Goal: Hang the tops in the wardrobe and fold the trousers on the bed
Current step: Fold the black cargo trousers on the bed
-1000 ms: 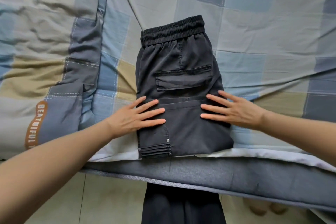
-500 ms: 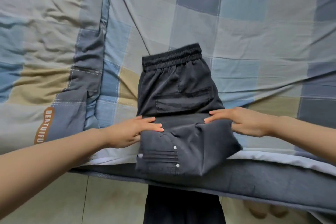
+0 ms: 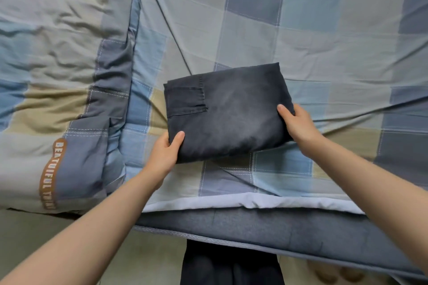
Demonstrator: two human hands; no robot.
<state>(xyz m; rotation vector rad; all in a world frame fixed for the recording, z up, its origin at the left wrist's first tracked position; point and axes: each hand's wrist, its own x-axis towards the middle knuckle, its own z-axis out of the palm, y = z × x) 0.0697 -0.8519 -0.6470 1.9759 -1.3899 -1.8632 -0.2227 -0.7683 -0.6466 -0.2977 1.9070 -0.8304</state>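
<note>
The dark grey trousers are folded into a compact rectangle, a back pocket showing at the upper left. They lie on the checked sheet of the bed, slightly raised at the near edge. My left hand grips the bundle's near left corner, thumb on top. At the right edge my right hand holds the bundle, thumb on top and fingers underneath.
A rumpled checked quilt with brown lettering covers the bed's left part. The bed's padded grey edge runs across the bottom, with floor and my dark trouser legs below it.
The lower half of the trousers was lifted and folded up over the waistband, making a smaller bundle. Both hands went from flat on the cloth to gripping its sides.
</note>
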